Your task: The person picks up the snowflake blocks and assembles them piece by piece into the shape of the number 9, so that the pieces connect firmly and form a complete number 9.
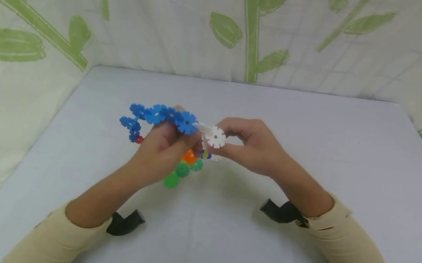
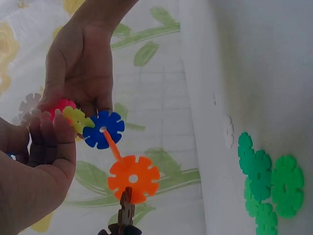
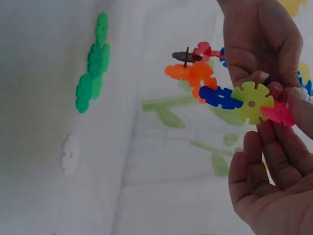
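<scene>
Both hands are raised over the table with a chain of interlocking plastic snowflake discs between them. My left hand [image 1: 163,150] grips the chain, its blue discs [image 1: 156,114] lying along the top of the fingers. My right hand [image 1: 257,147] pinches white snowflake discs [image 1: 216,137] at the chain's end between thumb and fingers. Below the hands, the right wrist view shows a pink disc [image 3: 279,113], a yellow disc [image 3: 252,104], a dark blue disc [image 3: 221,97] and orange discs [image 3: 200,78]. A brown disc [image 2: 126,208] follows the orange in the left wrist view.
Several green snowflake discs [image 1: 182,169] lie grouped on the grey-white table [image 1: 312,130], with a loose white disc [image 3: 70,154] near them. Behind the table hangs a pale curtain [image 1: 176,27] with green leaf patterns. Dark camera mounts [image 1: 126,224] stick out at the sleeves.
</scene>
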`<state>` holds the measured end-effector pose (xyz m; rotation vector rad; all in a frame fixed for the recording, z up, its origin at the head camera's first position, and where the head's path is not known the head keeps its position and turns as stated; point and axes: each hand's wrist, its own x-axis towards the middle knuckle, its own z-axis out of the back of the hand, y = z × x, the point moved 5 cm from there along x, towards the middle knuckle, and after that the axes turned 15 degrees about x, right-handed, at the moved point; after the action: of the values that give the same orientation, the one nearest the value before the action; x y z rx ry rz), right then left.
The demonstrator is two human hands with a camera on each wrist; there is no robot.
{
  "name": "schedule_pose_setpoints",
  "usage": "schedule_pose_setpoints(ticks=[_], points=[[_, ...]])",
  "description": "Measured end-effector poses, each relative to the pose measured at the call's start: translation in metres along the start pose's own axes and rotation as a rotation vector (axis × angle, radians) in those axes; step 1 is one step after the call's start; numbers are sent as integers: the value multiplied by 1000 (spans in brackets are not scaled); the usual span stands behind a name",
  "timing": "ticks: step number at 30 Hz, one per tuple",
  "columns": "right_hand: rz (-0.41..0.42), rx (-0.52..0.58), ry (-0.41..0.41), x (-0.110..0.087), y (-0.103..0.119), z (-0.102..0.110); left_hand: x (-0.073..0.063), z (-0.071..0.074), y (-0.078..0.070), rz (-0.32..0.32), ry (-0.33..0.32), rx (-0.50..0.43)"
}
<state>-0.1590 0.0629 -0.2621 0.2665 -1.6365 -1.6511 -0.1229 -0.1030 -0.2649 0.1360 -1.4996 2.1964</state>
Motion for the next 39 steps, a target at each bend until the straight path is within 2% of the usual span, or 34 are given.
schedule_pose_setpoints(ticks=[4, 8, 11, 14, 16, 18, 22, 26, 30, 35, 37, 39], points=[[24, 6, 15, 0, 0, 1, 0, -1, -2, 5, -1, 60], [-7, -34, 103, 0, 0, 5, -1, 2, -4, 10, -15, 46], [-104, -190, 181, -2, -8, 13, -2, 3, -4, 46, -21, 41], [-250, -402, 243, -5, -29, 18, -3, 4, -3, 71, -22, 35], [-335, -507, 280, -6, -47, 17, -3, 4, -4, 65, -21, 31], [-406, -559, 310, -6, -63, 14, -3, 3, -4, 52, -16, 6], [-476, -620, 344, -3, -83, 6, -2, 2, -5, 31, 1, -13], [-561, -680, 324, 0, -89, 3, -1, 0, -6, 22, 4, -1], [-666, -678, 314, -1, -87, 0, 0, -2, -6, 65, 8, -32], [-739, -684, 402, -7, -84, -1, -1, -3, -4, 114, 4, -123], [-744, -693, 456, -9, -83, -1, -2, -2, -3, 127, -19, -135], [-714, -684, 489, -10, -79, -1, -3, 0, -1, 136, -42, -146]])
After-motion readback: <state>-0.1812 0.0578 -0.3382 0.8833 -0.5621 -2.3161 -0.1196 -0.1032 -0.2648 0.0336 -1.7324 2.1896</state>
